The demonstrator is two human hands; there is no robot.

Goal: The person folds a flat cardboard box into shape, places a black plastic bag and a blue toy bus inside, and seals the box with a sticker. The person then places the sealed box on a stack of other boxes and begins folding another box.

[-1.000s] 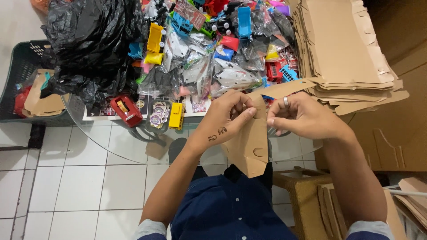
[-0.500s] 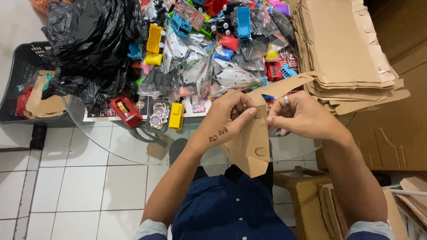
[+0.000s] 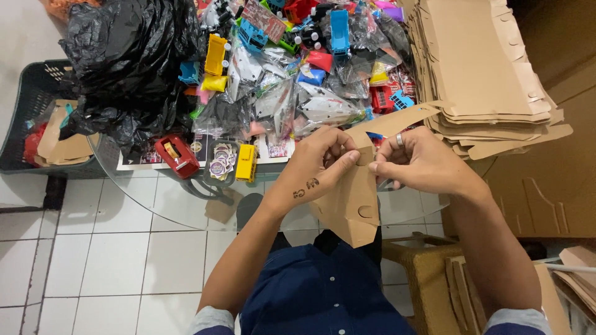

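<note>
Both of my hands hold one flat brown cardboard cut-out (image 3: pixel 355 201) above the edge of a glass table (image 3: pixel 180 208). My left hand (image 3: pixel 323 161) pinches its left edge, thumb pressed on the front face. My right hand (image 3: pixel 419 160), with a ring on one finger, grips the upper right part between thumb and fingers. The piece hangs down towards my lap, and a long flap of it sticks up to the right towards a stack of flat cardboard blanks (image 3: pixel 481 74).
Bagged plastic toy vehicles (image 3: pixel 298 68) cover the table's far side. Near the front edge lie a red tape dispenser (image 3: pixel 177 155), round stickers (image 3: pixel 220 164) and a yellow toy (image 3: pixel 247 162). A black plastic bag (image 3: pixel 124 62) and dark basket (image 3: pixel 34 118) sit left. More cardboard lies at right.
The long flap of the cardboard has tilted a little more upward to the right. My hands have stayed in nearly the same place on the piece.
</note>
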